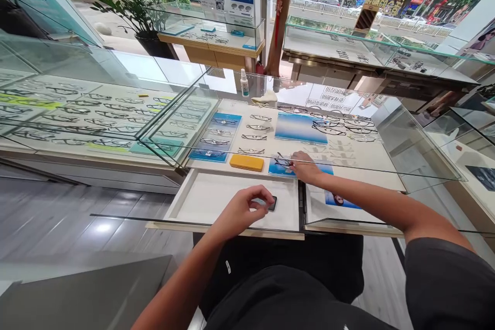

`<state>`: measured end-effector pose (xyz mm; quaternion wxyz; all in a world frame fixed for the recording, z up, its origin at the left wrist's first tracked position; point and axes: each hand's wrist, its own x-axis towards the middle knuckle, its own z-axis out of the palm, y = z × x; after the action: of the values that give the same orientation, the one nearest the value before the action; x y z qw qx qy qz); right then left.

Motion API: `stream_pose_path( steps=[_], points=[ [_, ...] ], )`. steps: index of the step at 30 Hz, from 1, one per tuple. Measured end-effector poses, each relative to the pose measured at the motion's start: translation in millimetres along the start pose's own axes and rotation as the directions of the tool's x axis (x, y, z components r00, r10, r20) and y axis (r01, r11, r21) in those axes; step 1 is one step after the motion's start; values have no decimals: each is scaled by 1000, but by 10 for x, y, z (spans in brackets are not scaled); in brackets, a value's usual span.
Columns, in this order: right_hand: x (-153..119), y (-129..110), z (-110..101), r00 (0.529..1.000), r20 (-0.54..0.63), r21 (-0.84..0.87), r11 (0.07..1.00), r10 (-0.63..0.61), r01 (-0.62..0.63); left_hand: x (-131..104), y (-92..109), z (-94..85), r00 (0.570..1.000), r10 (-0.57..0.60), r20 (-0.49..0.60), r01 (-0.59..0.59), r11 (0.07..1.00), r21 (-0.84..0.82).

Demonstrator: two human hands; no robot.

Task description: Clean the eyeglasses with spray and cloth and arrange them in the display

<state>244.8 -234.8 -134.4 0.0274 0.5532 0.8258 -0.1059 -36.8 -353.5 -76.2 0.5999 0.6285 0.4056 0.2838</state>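
Note:
My right hand [306, 167] reaches into the glass display case, its fingers closed at one end of a pair of dark-framed eyeglasses [283, 161]. Under these eyeglasses lies a blue display card [323, 169]. My left hand [251, 206] hovers above a pulled-out white drawer [211, 193]. Its fingers are curled, with a gap between them and the thumb, and nothing shows in that gap. Just beyond its fingertips is a small dark rectangular object [273, 203]. An orange-yellow case [246, 162] sits inside the display, left of my right hand.
Rows of eyeglasses [255, 128] and a blue card [300, 128] fill the display. A spray bottle [244, 83] and a pale cloth [265, 98] stand on the glass top. Glass edges cross between my hands. Another glass case [77, 108] adjoins at left.

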Motion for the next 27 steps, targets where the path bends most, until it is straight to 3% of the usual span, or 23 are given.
stream_pose_path(
  steps=[6, 13, 20, 27],
  points=[
    [685, 433, 203, 984, -173, -158, 987, -50, 23, -5, 5, -2, 1000, -4, 3, 4, 1000, -19],
    [1215, 664, 409, 984, -132, -252, 964, -123, 87, -3, 29, -12, 1000, -13, -25, 12, 1000, -15],
    [1479, 729, 500, 991, -90, -267, 961, -97, 70, 14, 22, -29, 999, -32, -20, 31, 999, -27],
    [1530, 753, 518, 987, -152, -260, 966, -46, 5, 67, 16, -51, 998, -49, -36, 50, 999, 8]
  ],
)
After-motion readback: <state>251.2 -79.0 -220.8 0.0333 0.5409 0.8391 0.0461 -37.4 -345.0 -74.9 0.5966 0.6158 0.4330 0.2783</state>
